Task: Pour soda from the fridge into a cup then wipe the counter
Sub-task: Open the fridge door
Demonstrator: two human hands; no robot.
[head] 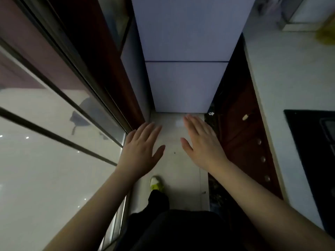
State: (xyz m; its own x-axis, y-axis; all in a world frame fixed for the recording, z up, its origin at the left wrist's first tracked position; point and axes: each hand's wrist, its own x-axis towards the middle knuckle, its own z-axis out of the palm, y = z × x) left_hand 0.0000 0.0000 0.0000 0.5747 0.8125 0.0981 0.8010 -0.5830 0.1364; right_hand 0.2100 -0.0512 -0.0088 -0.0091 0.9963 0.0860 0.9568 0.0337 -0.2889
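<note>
1. Left grip (140, 151): fingers straight, spread, holding nothing, centre frame.
2. Right grip (201, 142): fingers straight, holding nothing, beside it.
3. Fridge (186, 69): doors closed, upper centre.
4. Desk (290, 73): right edge of frame.

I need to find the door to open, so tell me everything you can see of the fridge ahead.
The fridge is a tall pale, smooth-fronted unit standing on the floor straight ahead, between a dark wooden frame on one side and a counter's cabinet on the other. A thin horizontal seam splits its front into an upper and a lower door, both closed. No handle shows. Neither hand touches it.
</note>
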